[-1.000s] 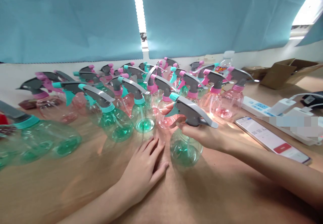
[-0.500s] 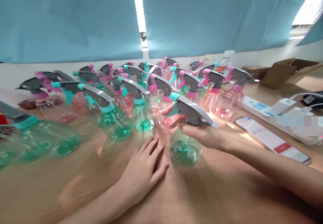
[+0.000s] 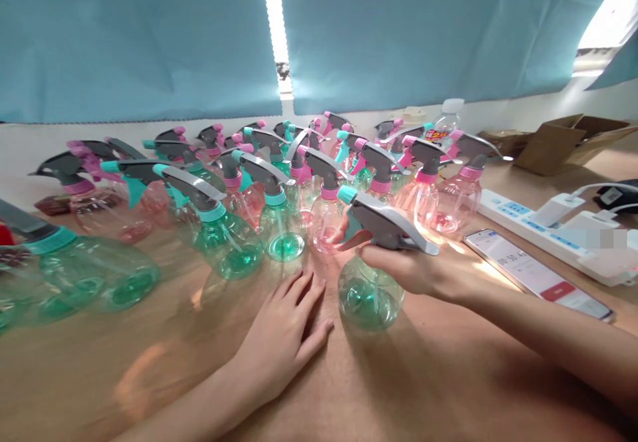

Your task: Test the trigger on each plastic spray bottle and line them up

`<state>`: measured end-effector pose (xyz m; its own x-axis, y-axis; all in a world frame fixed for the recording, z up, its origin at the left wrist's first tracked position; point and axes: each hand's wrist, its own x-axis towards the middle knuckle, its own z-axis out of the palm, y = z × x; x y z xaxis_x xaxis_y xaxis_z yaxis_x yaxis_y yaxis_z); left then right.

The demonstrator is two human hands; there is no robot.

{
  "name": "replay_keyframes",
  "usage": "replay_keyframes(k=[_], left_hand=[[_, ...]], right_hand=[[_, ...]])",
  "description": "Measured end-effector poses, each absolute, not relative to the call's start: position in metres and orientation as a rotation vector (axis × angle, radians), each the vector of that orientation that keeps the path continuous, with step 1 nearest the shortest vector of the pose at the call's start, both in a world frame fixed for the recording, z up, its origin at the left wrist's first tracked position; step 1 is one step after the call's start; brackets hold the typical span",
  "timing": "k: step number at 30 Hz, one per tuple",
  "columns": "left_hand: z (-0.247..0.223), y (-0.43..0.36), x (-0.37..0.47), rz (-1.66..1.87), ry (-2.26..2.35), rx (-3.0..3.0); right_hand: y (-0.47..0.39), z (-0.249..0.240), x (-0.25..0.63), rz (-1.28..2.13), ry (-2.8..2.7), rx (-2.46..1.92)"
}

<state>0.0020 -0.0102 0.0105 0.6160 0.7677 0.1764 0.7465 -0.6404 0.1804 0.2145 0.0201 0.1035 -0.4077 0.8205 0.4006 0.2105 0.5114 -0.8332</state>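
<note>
My right hand (image 3: 403,266) comes in from the right edge of the tabletop (image 3: 448,389), forearm lying low and slanting toward the middle, wrist bent slightly so the fingers wrap the neck of a green spray bottle (image 3: 369,292) just under its grey trigger head (image 3: 386,226). The grip is closed around that neck, with the thumb side tucked behind the teal trigger and the knuckles facing me; the grey lever juts out over the back of the hand toward the right. The bottle stands upright on the tabletop a little nearer to me than the middle, its teal nozzle pointing left toward the far rows. My left hand (image 3: 284,339) reaches in from the near edge, forearm angled up from the lower left, palm down and flat on the wood, fingers spread loosely and pointing toward the far edge; it holds nothing and lies just beside the bottle's base, apart from it as far as I can tell. Beyond both hands, a crowd of pink and green spray bottles (image 3: 279,183) stands in rows toward the far edge, and one large green bottle (image 3: 74,269) sits near the left edge. Toward the right edge lie a phone (image 3: 535,272) with its screen lit, a white power strip (image 3: 543,229) with plugs behind it, and a cardboard box (image 3: 568,139) near the far right corner.
</note>
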Motion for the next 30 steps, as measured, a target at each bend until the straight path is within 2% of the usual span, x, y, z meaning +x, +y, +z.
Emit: replay_keyframes(k=[9,14,30], left_hand=[[0.007,-0.010,0.000,0.386,1.294,2.747],[0.005,-0.011,0.000,0.411,1.283,2.755],[0.005,-0.010,0.001,0.398,1.268,2.813]], right_hand=[[0.019,0.100,0.219,0.823,-1.930,-0.928],[0.020,0.096,0.217,0.900,-1.878,-0.955],[0.028,0.078,0.217,0.898,-1.791,-0.856]])
